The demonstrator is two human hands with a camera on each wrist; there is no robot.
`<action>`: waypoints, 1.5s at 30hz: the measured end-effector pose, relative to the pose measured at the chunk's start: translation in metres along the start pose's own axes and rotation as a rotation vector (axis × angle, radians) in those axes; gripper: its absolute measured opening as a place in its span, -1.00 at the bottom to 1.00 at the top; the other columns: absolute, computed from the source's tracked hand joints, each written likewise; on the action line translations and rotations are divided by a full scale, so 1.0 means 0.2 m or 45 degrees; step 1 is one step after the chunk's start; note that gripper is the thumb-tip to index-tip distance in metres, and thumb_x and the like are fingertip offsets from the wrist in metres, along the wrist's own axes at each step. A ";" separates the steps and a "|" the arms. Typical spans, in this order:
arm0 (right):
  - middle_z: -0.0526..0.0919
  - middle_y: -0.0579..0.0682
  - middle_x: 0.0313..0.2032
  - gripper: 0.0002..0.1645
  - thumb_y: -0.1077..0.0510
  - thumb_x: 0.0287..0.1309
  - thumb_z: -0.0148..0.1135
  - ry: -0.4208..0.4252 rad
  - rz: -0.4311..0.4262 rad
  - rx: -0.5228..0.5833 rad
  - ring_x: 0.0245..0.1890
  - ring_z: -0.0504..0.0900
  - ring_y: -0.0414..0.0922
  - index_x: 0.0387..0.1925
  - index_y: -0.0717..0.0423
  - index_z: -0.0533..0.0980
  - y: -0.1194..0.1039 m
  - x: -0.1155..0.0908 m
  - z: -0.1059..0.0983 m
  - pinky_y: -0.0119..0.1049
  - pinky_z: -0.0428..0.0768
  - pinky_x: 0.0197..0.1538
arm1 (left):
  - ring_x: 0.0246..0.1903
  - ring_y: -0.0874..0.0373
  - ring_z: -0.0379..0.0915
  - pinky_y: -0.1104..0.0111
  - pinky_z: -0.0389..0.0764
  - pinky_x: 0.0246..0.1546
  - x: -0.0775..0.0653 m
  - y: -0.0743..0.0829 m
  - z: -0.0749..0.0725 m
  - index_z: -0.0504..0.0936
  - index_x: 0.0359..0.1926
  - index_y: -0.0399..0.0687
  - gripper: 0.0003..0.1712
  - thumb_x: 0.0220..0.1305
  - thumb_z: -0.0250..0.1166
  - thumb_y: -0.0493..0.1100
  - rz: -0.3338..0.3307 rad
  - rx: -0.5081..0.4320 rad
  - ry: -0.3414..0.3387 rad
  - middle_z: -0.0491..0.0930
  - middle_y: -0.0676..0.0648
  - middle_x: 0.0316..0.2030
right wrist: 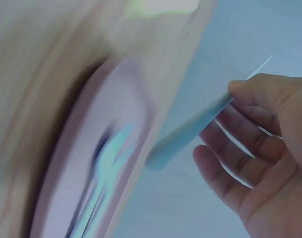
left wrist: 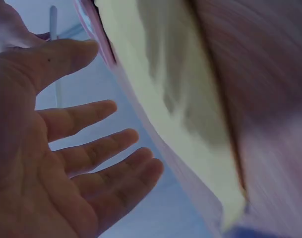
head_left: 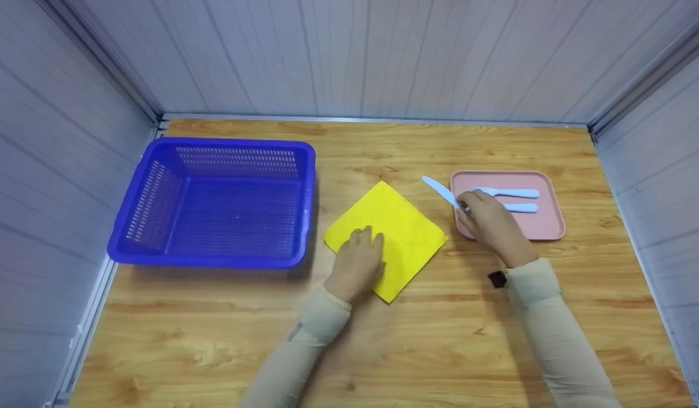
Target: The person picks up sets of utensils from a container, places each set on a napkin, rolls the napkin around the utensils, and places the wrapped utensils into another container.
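Observation:
A light blue table knife (head_left: 440, 191) is pinched between thumb and fingers of my right hand (head_left: 490, 224), its blade pointing to the back left. Raised over the left edge of the pink tray (head_left: 545, 226), that hand partly covers the two light blue utensils lying in it, a fork (head_left: 516, 193) and one with its head hidden (head_left: 524, 208). My left hand (head_left: 358, 263) hovers with spread fingers over a folded yellow cloth (head_left: 403, 226). In the left wrist view, finger shadows fall on the cloth (left wrist: 170, 94), apart from the hand (left wrist: 66, 153).
A blue plastic basket (head_left: 211, 262) with slotted walls stands on the left of the wooden table (head_left: 429, 340). Pale panels (head_left: 361, 56) enclose the table at the back and both sides.

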State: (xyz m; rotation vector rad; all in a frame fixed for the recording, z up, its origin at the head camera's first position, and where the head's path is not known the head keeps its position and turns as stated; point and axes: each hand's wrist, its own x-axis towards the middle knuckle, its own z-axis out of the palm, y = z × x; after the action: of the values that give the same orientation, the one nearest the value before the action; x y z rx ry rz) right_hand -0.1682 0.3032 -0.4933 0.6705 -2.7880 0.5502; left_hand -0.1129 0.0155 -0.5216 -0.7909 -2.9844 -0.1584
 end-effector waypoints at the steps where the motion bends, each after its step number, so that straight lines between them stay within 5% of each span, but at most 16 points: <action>1: 0.60 0.22 -0.29 -0.81 0.32 0.24 0.29 0.005 0.004 0.022 -0.30 0.62 0.12 -0.14 0.36 0.56 -0.03 0.03 0.02 -0.02 0.65 -0.23 | 0.10 -0.25 0.46 0.07 0.67 -0.11 -0.02 -0.03 0.00 0.55 0.19 -0.25 -0.42 0.25 0.39 -0.02 -0.016 -0.007 0.008 0.49 -0.36 0.16; 9: 0.66 0.18 -0.30 -0.80 0.23 0.26 0.25 -0.094 0.229 0.109 -0.35 0.62 0.04 -0.19 0.33 0.60 -0.23 0.20 0.15 -0.12 0.64 -0.29 | 0.05 -0.30 0.47 0.07 0.69 -0.20 -0.07 -0.11 0.04 0.58 0.09 -0.29 -0.50 0.18 0.39 -0.12 -0.031 -0.076 0.042 0.49 -0.42 0.11; 14: 0.68 0.20 -0.23 -0.70 0.17 0.28 0.20 -0.185 0.451 0.202 -0.28 0.66 0.03 -0.11 0.34 0.61 -0.31 0.28 0.25 -0.13 0.67 -0.26 | 0.09 -0.30 0.43 0.08 0.67 -0.13 -0.07 -0.12 0.06 0.57 0.14 -0.25 -0.45 0.18 0.41 -0.08 -0.054 -0.103 -0.027 0.46 -0.41 0.15; 25: 0.68 0.09 -0.40 -0.74 0.16 0.13 0.25 -0.113 0.731 0.390 -0.49 0.62 -0.10 -0.25 0.29 0.66 -0.44 0.38 0.51 -0.29 0.61 -0.43 | 0.20 -0.30 0.33 0.05 0.62 -0.02 -0.07 -0.15 0.07 0.51 0.25 -0.19 -0.35 0.21 0.41 0.00 -0.108 -0.160 -0.214 0.38 -0.38 0.26; 34: 0.67 0.07 -0.43 -0.77 0.15 0.14 0.25 -0.181 0.819 0.386 -0.54 0.60 -0.14 -0.32 0.28 0.67 -0.47 0.41 0.58 -0.36 0.53 -0.52 | 0.25 -0.30 0.29 0.04 0.59 0.04 -0.07 -0.16 0.08 0.48 0.32 -0.14 -0.33 0.26 0.36 0.03 -0.118 -0.140 -0.255 0.33 -0.36 0.31; 45: 0.63 0.06 -0.52 -0.80 0.19 0.19 0.25 -0.232 0.768 0.311 -0.60 0.56 -0.14 -0.39 0.29 0.62 -0.54 0.46 0.61 -0.36 0.51 -0.56 | 0.24 -0.29 0.30 0.08 0.62 0.00 -0.10 -0.20 0.06 0.49 0.31 -0.15 -0.32 0.24 0.38 0.04 -0.124 -0.130 -0.217 0.35 -0.36 0.29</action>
State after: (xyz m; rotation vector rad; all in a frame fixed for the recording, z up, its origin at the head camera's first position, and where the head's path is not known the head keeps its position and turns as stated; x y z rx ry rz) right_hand -0.2129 0.1271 -0.5439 -0.1161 -3.1117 0.9915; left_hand -0.1147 -0.0270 -0.5389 -0.7016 -3.2007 -0.2617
